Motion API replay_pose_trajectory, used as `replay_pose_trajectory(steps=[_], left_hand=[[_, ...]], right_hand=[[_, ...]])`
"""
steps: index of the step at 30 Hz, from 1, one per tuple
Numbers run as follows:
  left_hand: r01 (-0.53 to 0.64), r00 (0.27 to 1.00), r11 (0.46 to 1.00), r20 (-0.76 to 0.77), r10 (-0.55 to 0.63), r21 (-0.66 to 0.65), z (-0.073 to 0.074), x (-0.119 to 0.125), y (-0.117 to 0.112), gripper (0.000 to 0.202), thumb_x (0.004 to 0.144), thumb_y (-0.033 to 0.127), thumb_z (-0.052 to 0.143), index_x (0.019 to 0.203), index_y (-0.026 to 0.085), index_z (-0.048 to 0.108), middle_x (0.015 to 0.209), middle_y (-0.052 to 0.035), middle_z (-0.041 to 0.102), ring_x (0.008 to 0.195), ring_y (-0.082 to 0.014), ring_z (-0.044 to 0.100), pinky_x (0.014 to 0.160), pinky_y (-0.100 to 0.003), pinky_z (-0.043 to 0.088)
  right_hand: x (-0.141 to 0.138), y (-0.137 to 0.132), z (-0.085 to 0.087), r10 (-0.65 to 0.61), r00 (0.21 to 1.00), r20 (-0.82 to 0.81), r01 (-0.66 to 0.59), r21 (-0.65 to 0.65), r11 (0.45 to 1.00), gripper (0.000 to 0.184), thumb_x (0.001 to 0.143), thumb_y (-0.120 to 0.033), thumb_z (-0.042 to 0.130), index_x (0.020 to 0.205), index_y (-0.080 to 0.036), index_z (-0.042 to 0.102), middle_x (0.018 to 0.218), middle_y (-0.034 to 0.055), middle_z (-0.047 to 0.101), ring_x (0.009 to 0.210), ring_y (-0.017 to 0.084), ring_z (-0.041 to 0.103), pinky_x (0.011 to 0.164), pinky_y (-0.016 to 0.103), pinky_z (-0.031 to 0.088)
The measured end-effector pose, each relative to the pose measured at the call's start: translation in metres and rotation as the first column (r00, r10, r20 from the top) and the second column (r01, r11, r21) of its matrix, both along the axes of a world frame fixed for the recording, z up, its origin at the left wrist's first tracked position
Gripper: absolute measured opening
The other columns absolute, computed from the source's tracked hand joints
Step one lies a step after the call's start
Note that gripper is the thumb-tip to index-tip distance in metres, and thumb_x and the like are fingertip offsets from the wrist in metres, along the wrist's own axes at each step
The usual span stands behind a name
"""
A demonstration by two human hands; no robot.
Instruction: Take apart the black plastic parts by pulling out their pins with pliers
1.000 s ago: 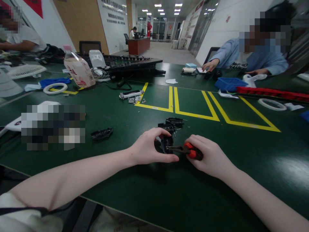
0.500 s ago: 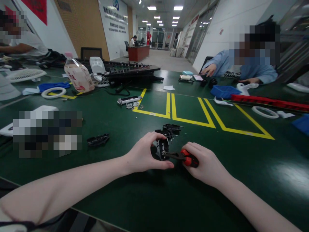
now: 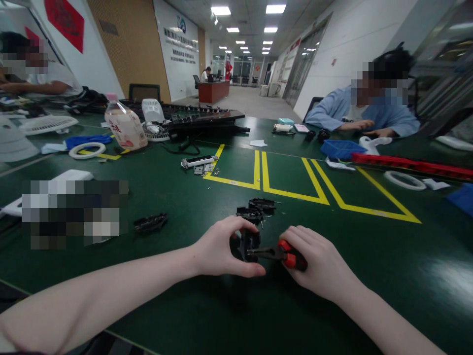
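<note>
We see our L hand [image 3: 218, 250] gripping a blk plastic part [image 3: 252, 240] btwn thumb & fingers, over the green table [image 3: 221, 320]. Our R hand [image 3: 318, 264] is closed on red-handled pliers [image 3: 271, 253], tips at the part. Loose blk pieces [image 3: 251, 213] lie just beyond.

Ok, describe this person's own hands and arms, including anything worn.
The left hand and right hand are ungloved, with no watch or bracelet showing. The left forearm and right forearm are bare. A scrap of pale left sleeve shows in the lower left corner; no right sleeve is in view.
</note>
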State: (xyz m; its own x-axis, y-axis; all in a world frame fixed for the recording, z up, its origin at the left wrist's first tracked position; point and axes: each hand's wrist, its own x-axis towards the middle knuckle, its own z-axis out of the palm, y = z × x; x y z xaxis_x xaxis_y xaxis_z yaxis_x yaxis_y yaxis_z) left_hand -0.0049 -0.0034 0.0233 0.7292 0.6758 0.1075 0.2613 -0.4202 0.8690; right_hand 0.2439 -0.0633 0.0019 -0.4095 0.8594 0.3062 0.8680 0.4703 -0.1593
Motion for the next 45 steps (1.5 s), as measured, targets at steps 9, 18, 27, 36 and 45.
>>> replay_pose_trajectory(steps=[9,18,27,36,45], left_hand=[[0.077,0.997,0.996,0.018,-0.076,-0.040,-0.011,0.001,0.007,0.063,0.067,0.043,0.084,0.119,0.017,0.059,0.119,-0.0086,0.063,0.106,-0.0244,0.058,0.086,-0.035,0.049],[0.168,0.986,0.981,-0.034,-0.166,0.100,-0.010,0.001,0.003,0.079,0.070,0.048,0.081,0.136,0.018,0.049,0.132,-0.0129,0.058,0.120,-0.0280,0.054,0.101,-0.043,0.046],[0.126,0.992,0.956,0.032,-0.122,-0.265,-0.014,-0.015,0.037,0.040,0.096,0.043,0.051,0.129,0.020,0.054,0.127,-0.0100,0.061,0.118,-0.0232,0.058,0.100,-0.041,0.047],[0.544,0.784,0.839,-0.363,-0.504,0.010,0.003,-0.029,0.049,0.065,0.073,0.043,0.079,0.133,0.034,0.055,0.145,-0.0033,0.045,0.137,-0.0315,0.036,0.114,-0.050,0.028],[0.449,0.869,0.891,-0.259,-0.421,0.061,-0.011,-0.020,0.045,0.039,0.073,0.045,0.079,0.106,0.027,0.068,0.127,-0.0038,0.059,0.124,-0.0282,0.049,0.108,-0.047,0.030]], right_hand=[[-0.003,0.000,0.004,0.015,0.995,0.098,-0.020,0.047,0.999,0.025,0.066,-0.013,0.065,0.090,-0.021,0.060,0.088,0.0045,0.067,0.076,0.021,0.060,0.064,0.034,0.048],[0.009,0.007,0.008,-0.101,0.988,0.116,0.097,0.034,0.995,0.021,0.071,-0.016,0.064,0.092,-0.019,0.061,0.090,0.0066,0.068,0.079,0.022,0.062,0.068,0.036,0.051],[0.006,0.006,0.008,-0.085,0.995,0.052,0.087,-0.040,0.995,0.015,0.074,-0.020,0.062,0.089,-0.021,0.061,0.086,0.0048,0.068,0.076,0.021,0.062,0.067,0.035,0.052],[0.008,0.007,0.005,-0.065,0.996,0.055,0.067,-0.026,0.997,0.022,0.073,-0.023,0.063,0.095,-0.021,0.063,0.091,0.0058,0.069,0.078,0.022,0.063,0.067,0.035,0.053],[0.012,0.007,-0.003,-0.047,0.999,0.027,0.048,-0.008,0.999,0.023,0.075,-0.023,0.061,0.098,-0.022,0.062,0.093,0.0057,0.068,0.080,0.022,0.062,0.068,0.037,0.052]])
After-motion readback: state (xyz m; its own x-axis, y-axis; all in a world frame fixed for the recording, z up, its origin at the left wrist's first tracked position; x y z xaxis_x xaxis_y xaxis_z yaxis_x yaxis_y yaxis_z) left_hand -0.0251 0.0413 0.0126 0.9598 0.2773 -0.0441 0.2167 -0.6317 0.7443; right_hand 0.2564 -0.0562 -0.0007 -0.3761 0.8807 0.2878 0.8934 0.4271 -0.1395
